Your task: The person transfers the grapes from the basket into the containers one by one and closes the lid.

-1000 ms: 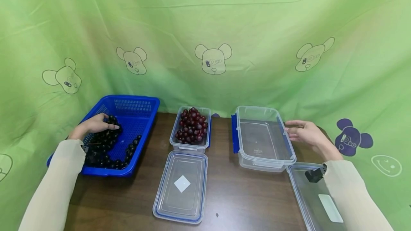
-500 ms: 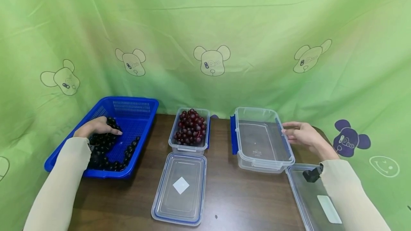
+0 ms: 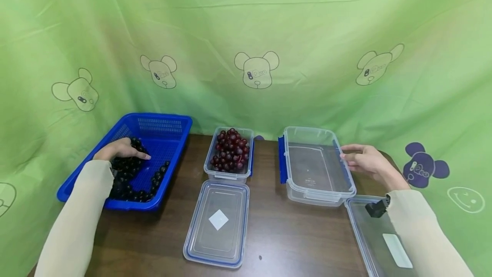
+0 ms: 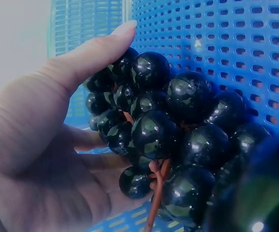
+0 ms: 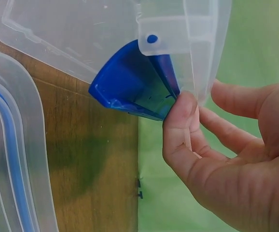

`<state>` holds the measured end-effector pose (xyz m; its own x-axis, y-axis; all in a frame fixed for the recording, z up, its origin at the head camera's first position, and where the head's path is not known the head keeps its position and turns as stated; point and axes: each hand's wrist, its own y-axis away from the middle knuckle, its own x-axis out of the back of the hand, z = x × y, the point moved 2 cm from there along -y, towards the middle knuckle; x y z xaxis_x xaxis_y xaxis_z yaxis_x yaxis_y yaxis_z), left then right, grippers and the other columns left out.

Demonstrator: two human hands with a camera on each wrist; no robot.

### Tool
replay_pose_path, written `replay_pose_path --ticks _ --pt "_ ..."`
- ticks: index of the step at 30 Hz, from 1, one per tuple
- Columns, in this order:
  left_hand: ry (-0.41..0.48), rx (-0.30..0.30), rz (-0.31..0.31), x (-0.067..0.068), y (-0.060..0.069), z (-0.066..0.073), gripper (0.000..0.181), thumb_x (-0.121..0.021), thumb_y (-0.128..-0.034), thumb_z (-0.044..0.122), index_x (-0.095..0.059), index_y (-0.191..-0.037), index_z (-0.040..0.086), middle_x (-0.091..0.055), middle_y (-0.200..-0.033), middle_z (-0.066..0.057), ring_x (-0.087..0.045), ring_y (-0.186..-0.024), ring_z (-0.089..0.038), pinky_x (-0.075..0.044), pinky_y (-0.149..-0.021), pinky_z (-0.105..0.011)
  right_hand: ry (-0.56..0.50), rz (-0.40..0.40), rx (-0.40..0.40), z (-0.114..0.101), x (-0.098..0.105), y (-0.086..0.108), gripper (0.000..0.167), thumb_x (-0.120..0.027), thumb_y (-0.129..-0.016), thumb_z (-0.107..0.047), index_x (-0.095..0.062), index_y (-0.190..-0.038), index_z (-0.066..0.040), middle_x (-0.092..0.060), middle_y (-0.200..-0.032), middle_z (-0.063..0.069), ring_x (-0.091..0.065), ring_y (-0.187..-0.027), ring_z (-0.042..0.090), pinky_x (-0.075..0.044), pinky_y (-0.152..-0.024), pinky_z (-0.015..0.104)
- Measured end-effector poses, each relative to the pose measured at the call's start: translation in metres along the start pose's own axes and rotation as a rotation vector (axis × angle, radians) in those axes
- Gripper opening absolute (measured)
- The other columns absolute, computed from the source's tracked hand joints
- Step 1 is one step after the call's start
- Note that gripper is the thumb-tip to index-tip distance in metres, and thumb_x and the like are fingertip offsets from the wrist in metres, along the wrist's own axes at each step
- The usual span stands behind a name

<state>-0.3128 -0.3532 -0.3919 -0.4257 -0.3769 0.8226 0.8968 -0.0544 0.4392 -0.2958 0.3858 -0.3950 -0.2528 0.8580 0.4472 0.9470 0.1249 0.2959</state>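
In the blue perforated basket (image 3: 183,140), my left hand (image 3: 120,148) grips a bunch of black grapes (image 4: 154,130), its thumb over the top and its fingers underneath. More black grapes (image 3: 157,178) lie along the basket's right side. My right hand (image 3: 365,161) holds the right side of a large clear storage box (image 3: 315,195), which has no lid on it. In the right wrist view, fingertips press against the box's blue side latch (image 5: 130,82), which hangs unfastened, and the thumb is at the rim corner.
A smaller clear box (image 3: 226,176) of red grapes (image 3: 230,151) stands in the middle. Its lid-shaped neighbour, a clear lid (image 3: 219,243) with a white label, lies in front. A larger lid (image 3: 369,234) lies under my right forearm. A green curtain (image 3: 253,16) hangs behind the table (image 3: 296,234).
My left hand has shifted slightly to the right among the black grapes in the basket. The right hand stays at the large box's side.
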Motion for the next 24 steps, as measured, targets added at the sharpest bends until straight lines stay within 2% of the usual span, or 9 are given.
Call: replay_pose_path --ticks 2,4,6,8,14,20,24 --pt "-0.001 -0.001 -0.005 -0.0005 -0.0012 0.0002 0.122 -0.074 -0.09 0.061 -0.016 -0.152 -0.027 -0.026 -0.155 -0.05 -0.044 -0.13 -0.051 -0.042 -0.116 -0.066 -0.001 -0.002 -0.001 -0.0006 -0.0001 -0.0003 0.071 -0.062 -0.105 -0.015 -0.025 -0.16 0.012 -0.071 -0.096 -0.013 -0.068 -0.087 0.001 -0.061 -0.086 0.02" --pt "0.006 -0.002 -0.012 -0.0017 -0.0021 0.0002 0.123 -0.075 -0.0905 0.058 -0.012 -0.154 -0.026 -0.02 -0.158 -0.05 -0.037 -0.139 -0.056 -0.037 -0.119 -0.068 -0.005 -0.002 -0.002 -0.0005 -0.0006 -0.0005 0.071 -0.061 -0.105 -0.014 -0.024 -0.16 0.012 -0.071 -0.096 -0.013 -0.069 -0.087 0.001 -0.062 -0.086 0.02" --pt "0.011 -0.01 -0.023 -0.0028 -0.0024 0.0005 0.124 -0.077 -0.0909 0.053 -0.006 -0.154 -0.027 -0.012 -0.16 -0.051 -0.024 -0.148 -0.063 -0.031 -0.122 -0.069 -0.011 -0.003 -0.002 0.0007 -0.0007 -0.0012 0.07 -0.061 -0.106 -0.014 -0.024 -0.16 0.013 -0.071 -0.096 -0.013 -0.069 -0.087 0.001 -0.062 -0.086 0.021" --pt "0.01 -0.021 -0.031 -0.0037 -0.003 0.0007 0.124 -0.077 -0.092 0.047 0.0 -0.152 -0.029 -0.002 -0.159 -0.053 -0.011 -0.149 -0.068 -0.025 -0.124 -0.071 -0.017 -0.001 -0.004 0.0017 -0.001 -0.0017 0.071 -0.062 -0.105 -0.014 -0.025 -0.159 0.012 -0.072 -0.095 -0.013 -0.069 -0.086 0.001 -0.062 -0.085 0.021" --pt "0.027 -0.042 -0.03 -0.0034 -0.0046 0.0011 0.122 -0.078 -0.0919 0.04 0.003 -0.151 -0.03 -0.001 -0.159 -0.054 -0.009 -0.149 -0.068 -0.023 -0.124 -0.072 -0.023 0.011 -0.003 0.0018 -0.0003 -0.0019 0.071 -0.063 -0.105 -0.015 -0.025 -0.159 0.012 -0.072 -0.094 -0.014 -0.069 -0.086 0.001 -0.062 -0.084 0.021" --pt "0.036 -0.031 -0.054 -0.0036 -0.0027 -0.0019 0.13 -0.083 -0.0881 0.04 0.008 -0.154 -0.025 0.005 -0.161 -0.051 -0.002 -0.15 -0.067 -0.019 -0.125 -0.072 -0.002 0.01 -0.014 0.0013 0.0002 -0.0019 0.071 -0.062 -0.106 -0.015 -0.024 -0.16 0.011 -0.072 -0.096 -0.014 -0.069 -0.087 0.0 -0.062 -0.085 0.02" --pt "0.011 -0.036 -0.032 -0.0034 -0.0008 -0.0021 0.126 -0.08 -0.0902 0.041 0.005 -0.153 -0.027 0.001 -0.16 -0.052 -0.005 -0.15 -0.068 -0.02 -0.125 -0.072 0.005 0.011 -0.012 0.0005 0.0002 -0.0022 0.071 -0.061 -0.106 -0.016 -0.025 -0.16 0.012 -0.071 -0.095 -0.014 -0.069 -0.087 0.0 -0.062 -0.085 0.021"
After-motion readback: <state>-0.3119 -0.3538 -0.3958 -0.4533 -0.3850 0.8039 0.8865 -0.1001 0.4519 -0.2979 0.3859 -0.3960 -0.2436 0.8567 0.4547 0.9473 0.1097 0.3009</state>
